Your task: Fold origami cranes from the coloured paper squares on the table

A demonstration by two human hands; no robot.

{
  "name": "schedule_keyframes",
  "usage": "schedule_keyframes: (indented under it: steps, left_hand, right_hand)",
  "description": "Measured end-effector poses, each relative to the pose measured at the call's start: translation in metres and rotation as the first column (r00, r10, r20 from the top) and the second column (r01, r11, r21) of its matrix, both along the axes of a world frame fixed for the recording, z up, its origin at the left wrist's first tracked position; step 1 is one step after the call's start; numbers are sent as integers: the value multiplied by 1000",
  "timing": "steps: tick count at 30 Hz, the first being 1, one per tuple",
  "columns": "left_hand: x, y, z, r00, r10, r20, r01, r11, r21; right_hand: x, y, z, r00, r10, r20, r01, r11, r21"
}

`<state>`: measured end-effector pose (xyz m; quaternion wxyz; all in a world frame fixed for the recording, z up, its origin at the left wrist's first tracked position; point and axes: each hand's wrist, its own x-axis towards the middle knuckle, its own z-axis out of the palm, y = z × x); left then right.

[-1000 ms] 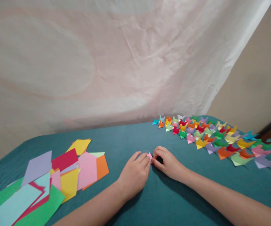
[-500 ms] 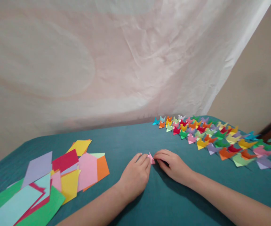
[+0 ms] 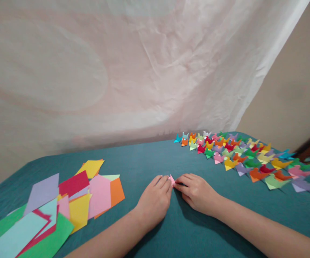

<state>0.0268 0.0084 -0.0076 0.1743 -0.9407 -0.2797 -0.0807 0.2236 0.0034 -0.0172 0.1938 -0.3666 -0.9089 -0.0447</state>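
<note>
Steadying, seemingly, pink folded paper (image 3: 172,181) short of the desk's (image 3: 133,161) far edge, our left hand (image 3: 156,197) holds, our right hand (image 3: 198,191) pinches.

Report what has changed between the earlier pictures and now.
The right hand eased slightly right, seemingly letting go of the small pink folded paper, then came back left; its fingertips now meet the paper, fingers straighter than at first. The left hand, loose sheets and folded paper birds stayed put.
</note>
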Motion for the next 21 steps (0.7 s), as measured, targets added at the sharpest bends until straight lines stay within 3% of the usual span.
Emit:
schedule_keyframes:
  steps: [11, 21]
  left_hand:
    - [4, -3, 4, 998, 10, -60, -8, 999, 33]
    - [2, -6, 10, 997, 64, -40, -65, 998, -20]
  right_hand:
    - [-12, -6, 5, 957, -81, 278, 76, 997, 26]
    - [-21, -11, 12, 938, -127, 323, 119, 992, 45]
